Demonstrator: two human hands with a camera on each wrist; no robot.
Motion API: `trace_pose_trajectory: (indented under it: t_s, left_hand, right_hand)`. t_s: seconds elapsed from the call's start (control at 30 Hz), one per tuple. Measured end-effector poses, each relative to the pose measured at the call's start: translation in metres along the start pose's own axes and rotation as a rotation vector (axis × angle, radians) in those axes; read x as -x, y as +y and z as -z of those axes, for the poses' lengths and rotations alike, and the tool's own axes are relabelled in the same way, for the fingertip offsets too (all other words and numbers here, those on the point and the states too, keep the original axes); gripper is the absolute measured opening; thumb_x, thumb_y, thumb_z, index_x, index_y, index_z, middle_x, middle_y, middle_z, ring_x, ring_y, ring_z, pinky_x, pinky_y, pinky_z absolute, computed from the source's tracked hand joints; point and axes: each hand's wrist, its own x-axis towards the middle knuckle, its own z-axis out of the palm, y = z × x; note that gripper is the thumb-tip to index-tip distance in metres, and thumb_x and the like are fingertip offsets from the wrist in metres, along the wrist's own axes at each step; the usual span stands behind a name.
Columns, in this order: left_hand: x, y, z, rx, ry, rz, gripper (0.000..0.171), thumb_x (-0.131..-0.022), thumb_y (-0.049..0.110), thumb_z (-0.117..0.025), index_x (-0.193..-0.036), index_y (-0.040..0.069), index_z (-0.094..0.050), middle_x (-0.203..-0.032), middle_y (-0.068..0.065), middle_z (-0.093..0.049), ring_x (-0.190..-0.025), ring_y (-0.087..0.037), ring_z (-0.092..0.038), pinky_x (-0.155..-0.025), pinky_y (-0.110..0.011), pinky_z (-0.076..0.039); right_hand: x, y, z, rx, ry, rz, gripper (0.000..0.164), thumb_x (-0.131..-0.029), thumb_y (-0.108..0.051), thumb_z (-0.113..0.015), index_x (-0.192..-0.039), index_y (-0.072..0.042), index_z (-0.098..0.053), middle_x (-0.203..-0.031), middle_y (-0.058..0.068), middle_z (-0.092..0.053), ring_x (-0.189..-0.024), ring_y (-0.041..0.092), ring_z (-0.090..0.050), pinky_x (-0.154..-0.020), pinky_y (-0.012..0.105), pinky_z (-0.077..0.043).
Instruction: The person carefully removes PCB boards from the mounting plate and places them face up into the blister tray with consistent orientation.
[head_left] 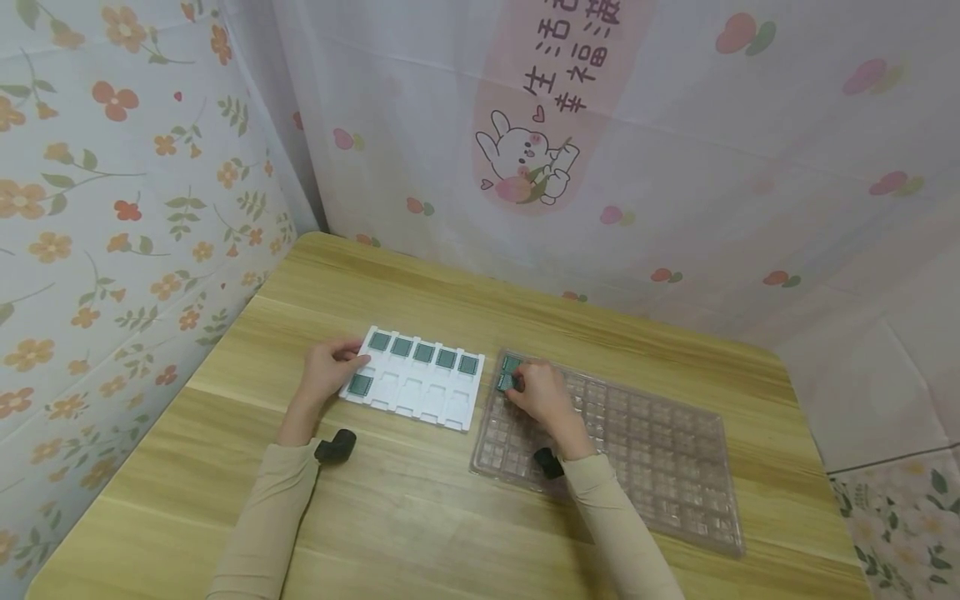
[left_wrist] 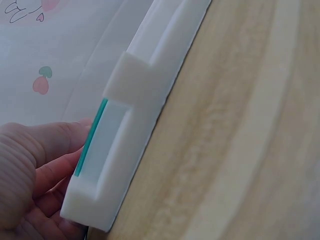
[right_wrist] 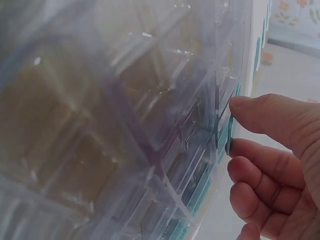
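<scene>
Because the right hand (head_left: 543, 392) covers part of the clear compartmented tray (head_left: 660, 454), its compartments and any chips beneath the palm cannot be fully counted. At that tray's far left corner two green chips show in the head view: one lying in the corner (head_left: 512, 363), and, just beside it on the near side, a held chip (head_left: 505, 382), partly hidden by the fingers. The right thumb and index finger are nearly closed, pinching this chip by its edges, with the other fingers curled; the right wrist view shows it almost edge-on, and the green pieces lower down there are too blurred to count. To the left, near the clear tray but apart from it, lies one white tray (head_left: 412, 392) with ten pockets in two rows. Six chips (head_left: 423, 353) sit in it, five along the far row and one at the left end of the near row. The left hand (head_left: 327, 367) grips its left edge, thumb and fingers closed to the tray's thickness, some fingertips out of sight. Both trays rest on one wooden table (head_left: 420, 525), whose near edge is cut off, as are the two sleeves (head_left: 258, 525).
</scene>
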Motion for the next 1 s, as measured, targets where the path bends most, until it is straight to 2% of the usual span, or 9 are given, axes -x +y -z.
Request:
trace_pose_trajectory:
  t_s: [0.2,0.5,0.8,1.0]
  left_hand:
    - [-0.0002,-0.0002,-0.0003,-0.003,0.002,-0.004,0.033,-0.083,0.005,-0.069,-0.113,-0.008,-0.062,-0.094,-0.022,-0.065,-0.083,-0.025,-0.059,-0.063,-0.015,-0.042]
    - [-0.0005,-0.0011,-0.0008,-0.001,0.002,-0.018,0.033,-0.083,0.005,-0.069,-0.112,-0.008,-0.062,-0.094,-0.022,-0.065,-0.083,-0.026,-0.059,-0.063,-0.015,-0.043]
    - [-0.0005,-0.0018,-0.0009,-0.010,-0.002,-0.009,0.034,-0.083,0.006,-0.069,-0.114,-0.008,-0.062,-0.096,-0.022,-0.064,-0.085,-0.027,-0.059,-0.064,-0.015,-0.042]
    - [-0.0006,-0.0020,-0.0008,-0.008,-0.001,-0.002,0.034,-0.084,0.005,-0.068,-0.114,-0.008,-0.062,-0.096,-0.022,-0.064,-0.086,-0.028,-0.059,-0.065,-0.014,-0.042]
  right_hand:
    - [-0.0006,-0.0002,0.0009,0.009,0.002,0.007,0.020,-0.074,-0.011,-0.078,-0.086,0.002,-0.071,-0.066,0.001,-0.056,-0.058,0.011,-0.046,-0.055,0.025,-0.042]
    - [-0.0007,-0.0021,0.0030,0.023,-0.042,-0.023,0.021,-0.075,-0.015,-0.078,-0.089,0.000,-0.071,-0.068,0.001,-0.056,-0.062,0.012,-0.046,-0.058,0.027,-0.043]
    - [-0.0003,-0.0014,0.0016,0.049,-0.039,-0.023,0.021,-0.076,-0.015,-0.078,-0.089,-0.001,-0.072,-0.082,0.007,-0.065,-0.074,0.019,-0.059,-0.066,0.033,-0.050]
    - [0.0001,-0.0016,0.0013,0.064,-0.035,-0.022,0.022,-0.076,-0.016,-0.078,-0.090,-0.002,-0.072,-0.084,0.008,-0.067,-0.078,0.021,-0.061,-0.069,0.036,-0.050]
